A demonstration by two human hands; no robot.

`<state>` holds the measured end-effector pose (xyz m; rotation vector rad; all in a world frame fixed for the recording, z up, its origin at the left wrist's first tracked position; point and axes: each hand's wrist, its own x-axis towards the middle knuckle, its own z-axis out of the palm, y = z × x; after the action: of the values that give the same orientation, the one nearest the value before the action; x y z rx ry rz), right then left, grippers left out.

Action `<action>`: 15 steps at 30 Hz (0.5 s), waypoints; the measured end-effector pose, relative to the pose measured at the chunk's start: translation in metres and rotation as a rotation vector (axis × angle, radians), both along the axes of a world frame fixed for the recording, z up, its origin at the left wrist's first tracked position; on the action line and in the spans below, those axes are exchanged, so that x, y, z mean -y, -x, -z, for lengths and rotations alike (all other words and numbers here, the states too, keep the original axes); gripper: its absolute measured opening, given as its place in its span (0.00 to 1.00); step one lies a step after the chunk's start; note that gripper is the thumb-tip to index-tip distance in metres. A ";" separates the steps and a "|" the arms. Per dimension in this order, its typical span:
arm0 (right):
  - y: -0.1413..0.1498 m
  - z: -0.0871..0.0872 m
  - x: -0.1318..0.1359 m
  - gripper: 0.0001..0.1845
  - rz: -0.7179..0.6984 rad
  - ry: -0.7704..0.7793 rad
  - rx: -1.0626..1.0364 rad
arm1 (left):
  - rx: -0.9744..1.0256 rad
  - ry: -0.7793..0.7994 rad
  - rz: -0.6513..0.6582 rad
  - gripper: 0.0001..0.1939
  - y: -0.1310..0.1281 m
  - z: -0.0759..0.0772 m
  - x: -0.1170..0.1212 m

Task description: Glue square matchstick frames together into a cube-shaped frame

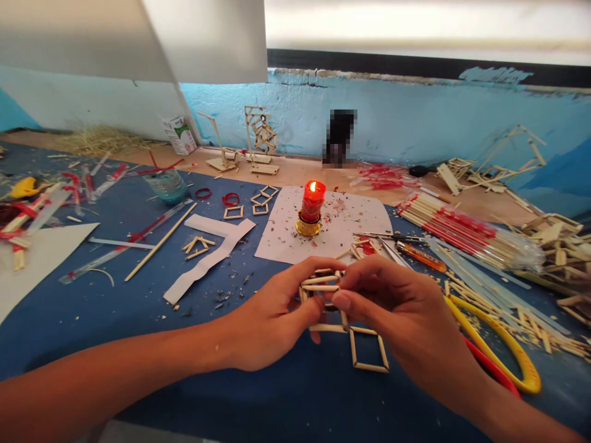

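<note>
Between my two hands is a small frame of short wooden sticks [322, 287], held above the blue table. My left hand [286, 307] grips its left side, thumb in front and fingers behind. On the right, my right hand [388, 301] pinches the frame's edge with thumb and forefinger. A square of sticks [369, 349] shows just below the hands; whether it joins the held frame I cannot tell. Beyond them, a lit red candle [313, 200] stands in a gold holder [308, 226] on a white sheet [284, 237] strewn with dark bits.
Yellow-handled scissors [503, 344] lie by my right forearm, near an orange-handled tool [422, 255]. Packed sticks [462, 231] lie at right. A glass jar [167, 184], paper strips [210, 261] and a long stick [160, 242] are at left. Stick models [262, 138] stand by the wall.
</note>
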<state>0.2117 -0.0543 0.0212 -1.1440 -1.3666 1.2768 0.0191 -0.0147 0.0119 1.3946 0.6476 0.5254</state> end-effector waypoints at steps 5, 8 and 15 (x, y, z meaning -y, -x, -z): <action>-0.007 -0.001 0.001 0.12 0.015 -0.381 0.228 | 0.201 0.150 0.003 0.13 0.000 0.004 -0.001; -0.009 -0.001 0.003 0.29 -0.019 -0.611 0.399 | 0.282 0.224 0.003 0.14 0.002 0.006 -0.001; 0.001 0.001 0.001 0.32 0.017 -0.799 0.531 | 0.315 0.327 -0.078 0.16 0.000 0.007 0.001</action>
<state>0.2111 -0.0555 0.0198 -0.9239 -1.9911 0.3076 0.0188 -0.0158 0.0050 0.9571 0.5062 0.6539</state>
